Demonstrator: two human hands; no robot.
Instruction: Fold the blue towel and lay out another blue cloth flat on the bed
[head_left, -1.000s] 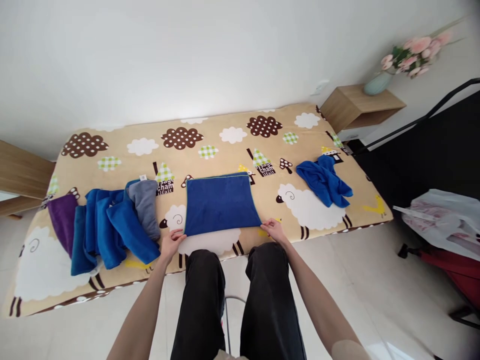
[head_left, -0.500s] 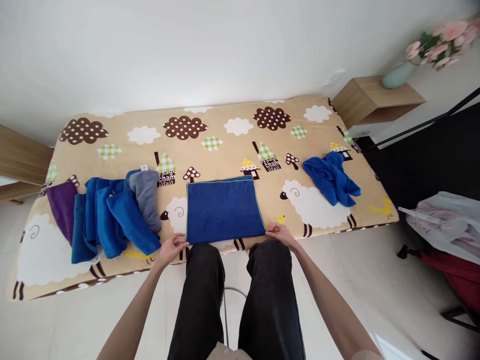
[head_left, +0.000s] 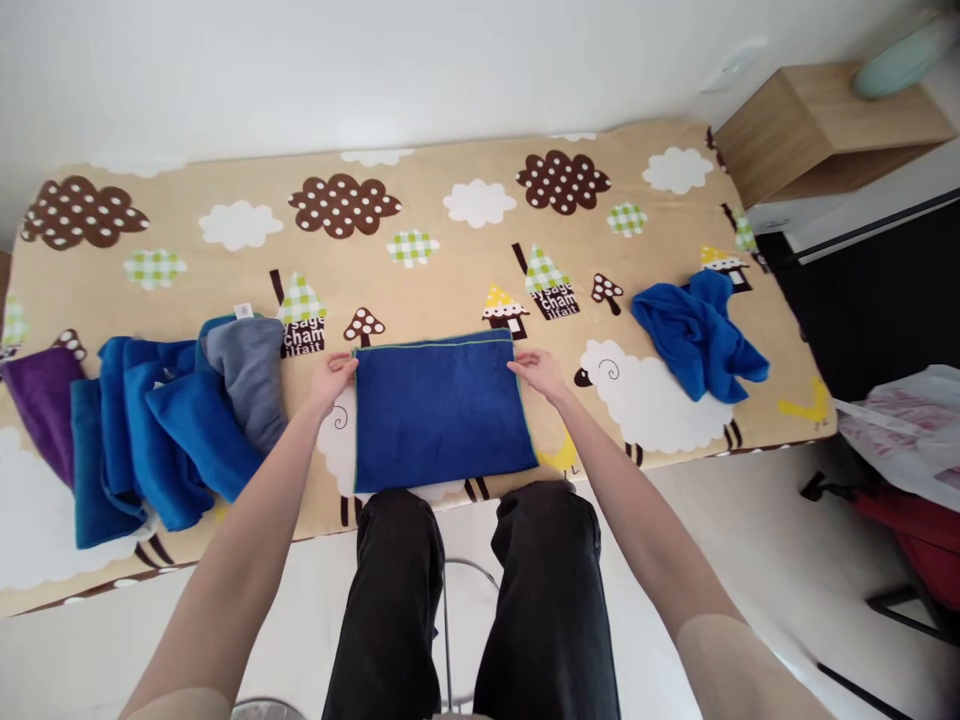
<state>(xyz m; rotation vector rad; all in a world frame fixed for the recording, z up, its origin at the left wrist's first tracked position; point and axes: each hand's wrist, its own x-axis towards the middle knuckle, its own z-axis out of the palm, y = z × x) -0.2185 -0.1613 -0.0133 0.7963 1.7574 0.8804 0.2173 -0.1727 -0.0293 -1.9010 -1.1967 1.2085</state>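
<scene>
The person's left hand (head_left: pixel 335 379) pinches the upper left corner of a dark blue, green-edged towel (head_left: pixel 444 415), and the right hand (head_left: pixel 540 371) pinches its upper right corner. The towel lies flat between the two hands at the center of the frame, its body spreading below them toward the person's knees. At the left of the frame, beyond the left hand, folded blue towels (head_left: pixel 169 440) overlap between a purple towel (head_left: pixel 46 405) and a gray towel (head_left: pixel 251 375). Right of center, a crumpled blue towel (head_left: pixel 697 335) sits on the sheep-print bedsheet (head_left: pixel 442 290).
</scene>
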